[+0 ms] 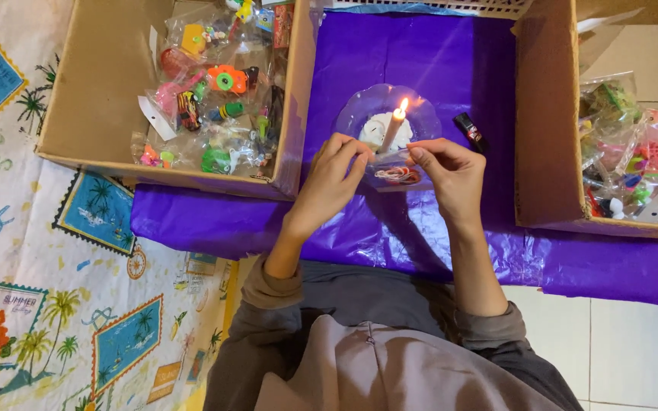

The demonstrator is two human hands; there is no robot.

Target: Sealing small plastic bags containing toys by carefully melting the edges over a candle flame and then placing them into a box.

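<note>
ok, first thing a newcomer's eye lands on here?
The lit candle in a clear dish at centre, on bright purple sheeting. Right below it, the left hand and right hand pinch a small clear bag near the flame. Cardboard boxes of bagged colourful toys flank both sides.

You are looking down on a pale tiled floor point(626, 350) at lower right, while a printed mat point(55, 304) with palm trees and postage-stamp pictures covers the left. A purple sheet point(436, 76) spreads between them under warm, dim light.
</note>
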